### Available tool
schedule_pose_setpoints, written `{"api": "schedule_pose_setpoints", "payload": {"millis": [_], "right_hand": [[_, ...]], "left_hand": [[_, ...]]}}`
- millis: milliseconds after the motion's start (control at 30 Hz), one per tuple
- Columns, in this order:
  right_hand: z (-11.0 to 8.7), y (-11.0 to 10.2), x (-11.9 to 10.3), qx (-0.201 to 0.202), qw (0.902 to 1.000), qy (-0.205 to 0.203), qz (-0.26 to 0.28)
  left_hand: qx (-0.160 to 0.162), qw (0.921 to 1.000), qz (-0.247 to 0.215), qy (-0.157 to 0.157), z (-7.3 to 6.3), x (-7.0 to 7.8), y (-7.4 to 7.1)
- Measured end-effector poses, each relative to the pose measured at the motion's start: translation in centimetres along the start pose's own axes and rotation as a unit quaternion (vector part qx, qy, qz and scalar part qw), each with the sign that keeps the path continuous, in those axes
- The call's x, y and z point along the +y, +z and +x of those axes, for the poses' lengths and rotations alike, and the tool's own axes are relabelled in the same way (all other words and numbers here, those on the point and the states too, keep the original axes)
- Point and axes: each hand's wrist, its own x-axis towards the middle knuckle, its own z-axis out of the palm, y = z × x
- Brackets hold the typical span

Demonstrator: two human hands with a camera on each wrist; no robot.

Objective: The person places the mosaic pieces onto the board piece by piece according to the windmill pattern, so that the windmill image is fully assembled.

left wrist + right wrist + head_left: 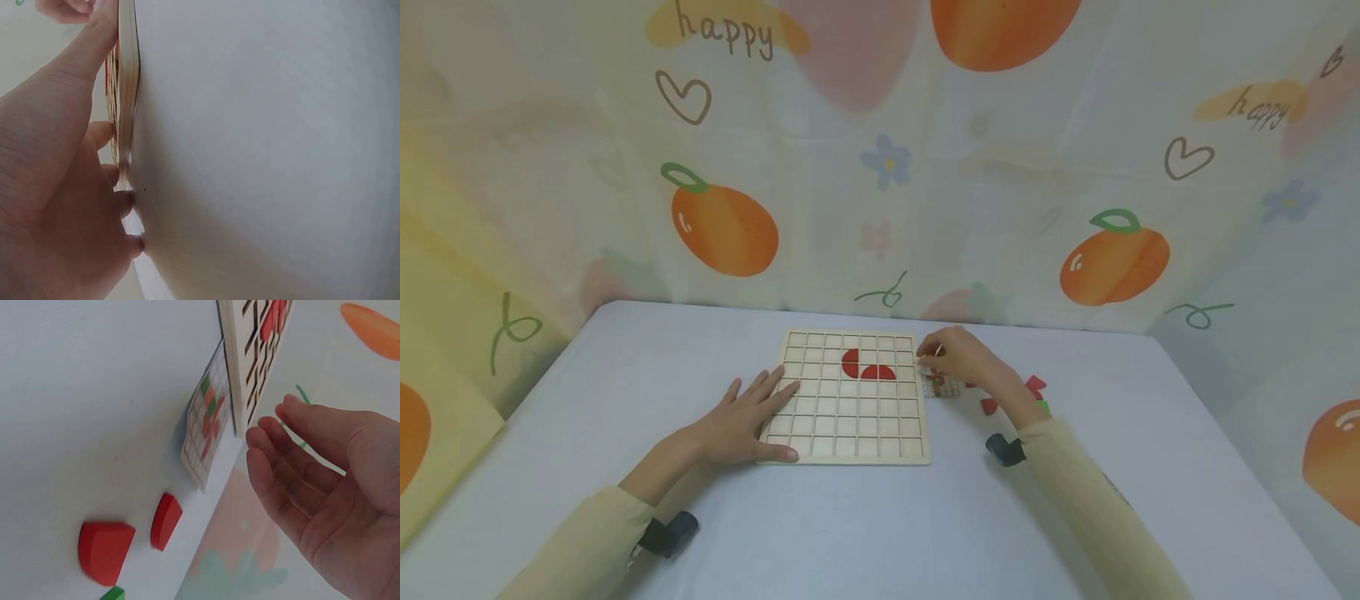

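Note:
A wooden grid board (pixel 827 425) lies on the table, with several red quarter-round pieces (pixel 886 372) set in its upper middle cells. My left hand (pixel 741 423) rests along the board's left edge, fingers spread and thumb near the front corner. In the left wrist view, the fingertips (pixel 107 175) reach the board's side (pixel 129 69) and the tabletop. My right hand (pixel 958 354) hovers by the board's upper right edge, over a small printed pattern card (pixel 199 434). Its fingers bend loosely, and nothing shows between them in the right wrist view.
Right of the card lie loose red pieces (pixel 106 550) and a green piece (pixel 114 594), partly hidden by the right forearm in the head view. A fruit-patterned cloth (pixel 820 250) hangs behind the white table (pixel 820 533). Each wrist wears a small dark camera (pixel 670 535).

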Motion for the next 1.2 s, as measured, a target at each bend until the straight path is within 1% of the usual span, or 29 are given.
{"api": "schedule_pose_setpoints", "payload": {"millis": [167,267,433,533,667,800,900,1000,1200], "right_hand": [[-0.4,-0.2,0.8,0.004,0.9997,0.015,-0.019],[-0.9,-0.4,1.2,0.002,0.9996,0.025,-0.016],[-1.6,-0.8,2.2,0.0,0.9996,0.027,-0.011],[-1.9,-1.0,3.0,0.005,0.9994,0.027,-0.021],[-2.5,-1.1,4.1,0.015,0.998,0.043,-0.043],[-3.2,-1.3,4.8,0.043,0.9931,0.082,-0.071],[-3.6,-1.4,5.0,0.059,0.9863,0.127,-0.087],[-3.9,-1.4,5.1,0.055,0.9809,0.163,-0.091],[-4.1,-1.2,5.4,0.045,0.9752,0.197,-0.09]], "left_hand": [[0.001,1.0,-0.004,0.003,-0.1,0.0,0.0],[0.002,1.0,-0.007,0.004,-0.1,-0.1,0.1],[0.003,1.0,-0.007,0.003,-0.2,-0.2,0.1],[0.004,1.0,-0.005,0.002,-0.2,-0.2,0.2],[0.004,1.0,-0.007,0.002,-0.2,-0.3,0.2],[0.003,1.0,-0.008,0.001,-0.2,-0.3,0.2],[0.003,1.0,-0.008,0.0,-0.2,-0.2,0.1],[0.003,0.9999,-0.011,0.0,-0.2,-0.1,0.0],[0.004,1.0,-0.008,0.0,-0.1,-0.3,0.2]]}}
